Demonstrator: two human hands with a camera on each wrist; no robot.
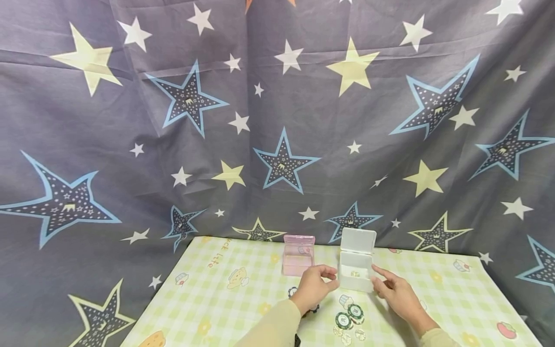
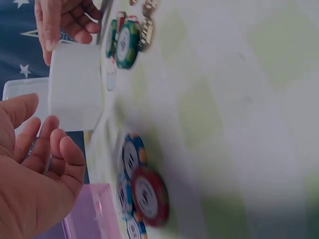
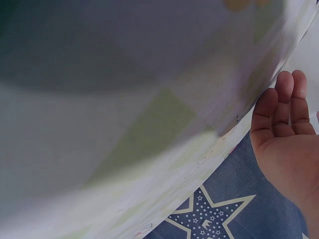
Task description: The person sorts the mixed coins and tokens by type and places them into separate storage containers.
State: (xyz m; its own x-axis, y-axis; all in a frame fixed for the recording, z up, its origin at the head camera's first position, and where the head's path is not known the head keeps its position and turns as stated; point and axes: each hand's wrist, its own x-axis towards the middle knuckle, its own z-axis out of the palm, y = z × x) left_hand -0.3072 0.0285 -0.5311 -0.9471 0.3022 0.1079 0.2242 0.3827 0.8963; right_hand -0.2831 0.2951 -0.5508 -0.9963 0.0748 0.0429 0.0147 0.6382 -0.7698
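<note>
A white lidded box (image 1: pixel 357 284) stands on the table with its lid (image 1: pixel 358 240) raised and a small gold-coloured piece (image 1: pixel 355 274) inside. At its left side is my left hand (image 1: pixel 315 288), fingers loosely bent and holding nothing; in the left wrist view they come close to the box wall (image 2: pixel 75 89). My right hand (image 1: pixel 399 295) touches the box's right side with its fingertips, fingers fairly straight. Green poker chips (image 1: pixel 343 320) and several gold coins (image 1: pixel 346 339) lie in front of the box. A red poker chip (image 2: pixel 148 196) and blue chips (image 2: pixel 133 155) lie near my left hand.
A pink lidded box (image 1: pixel 298 265) stands open, left of the white one. The checked tablecloth (image 1: pixel 234 299) covers the table, and a dark star-patterned curtain (image 1: pixel 277 120) hangs behind its far edge.
</note>
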